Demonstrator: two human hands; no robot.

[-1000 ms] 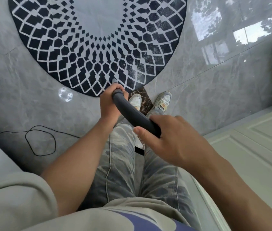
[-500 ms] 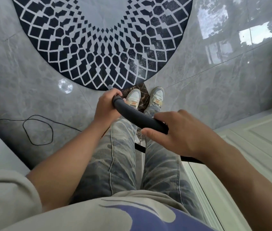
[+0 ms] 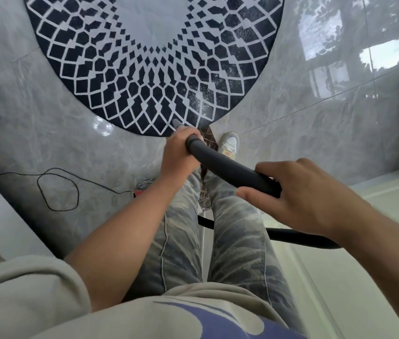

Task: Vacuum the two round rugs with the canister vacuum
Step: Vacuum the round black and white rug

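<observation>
Since a second earlier, more hose (image 3: 230,170) showed between the hands. The round rug (image 3: 154,69) carried pale specks near its closest edge, so vacuuming seemed barely begun; no second rug showed. The left hand (image 3: 179,155) gripped the hose at the rug's edge, and the right hand (image 3: 298,192) wrapped it farther back.

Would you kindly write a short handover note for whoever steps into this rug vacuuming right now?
Hands: the left hand grips the front end of the vacuum handle; the right hand grips its rear end.
Things: the hose trails off behind to the right. The wand tip shows over the near edge of the round rug, ahead of the shoe. The power cord lies looped on the floor to the left.
Done: cannot tell; pale specks show on the rug's right side.
Left: vacuum this rug, then the second one, which is out of view.
</observation>
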